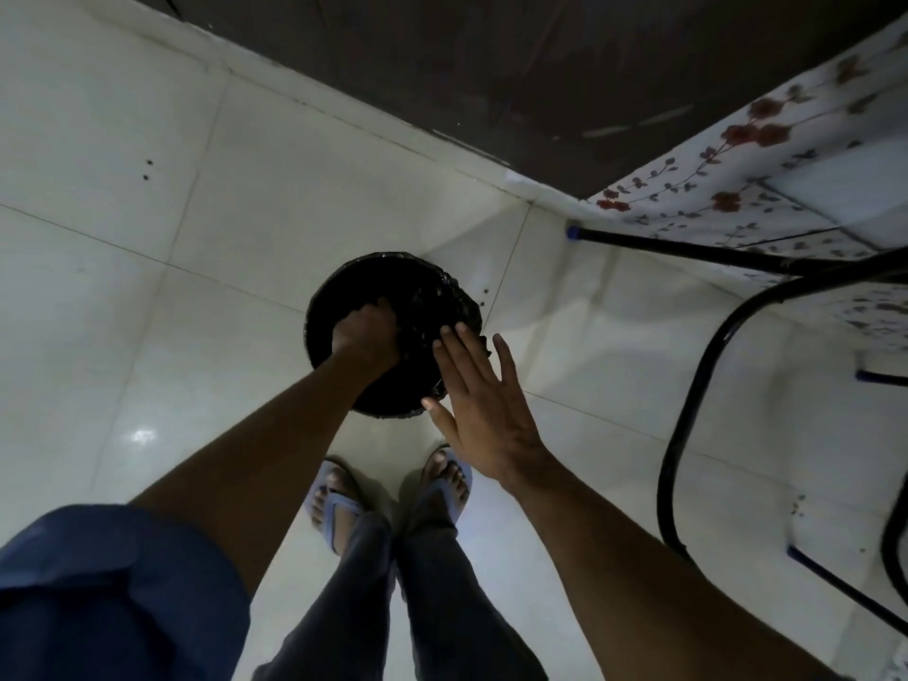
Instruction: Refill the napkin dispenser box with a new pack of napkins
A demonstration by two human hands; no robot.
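**Both hands at a lined bin on the floor; napkin items not in view**

A round black bin [393, 331], lined with a glossy black bag, is seen from directly above, standing on a white tiled floor [147, 238] close to the corner of a dark wall [491, 66]. The left hand [366, 339] is lowered into the mouth of the bin, knuckles uppermost, with the fingers curled downward into the dark interior. Whether anything is gripped by those fingers cannot be told, as the fingertips are lost against the black lining. The right hand [484, 410] is held flat above the right rim of the bin, palm down, with the fingers extended and slightly spread and the thumb set apart; nothing is held in it. Whether the rim is touched by it cannot be determined.

Neither the napkin dispenser box nor the pack of napkins is visible in this view, so their location cannot be stated.

Below the bin, two feet in pale blue sandals [339, 498] are placed side by side on the tiles, with dark trousers above them. A blue sleeve [113, 582] covers the left upper arm. At the right, a table draped with a floral cloth [737, 179] is supported on black metal legs [688, 248], and the curved black frame of a chair [697, 385] stands just beside it
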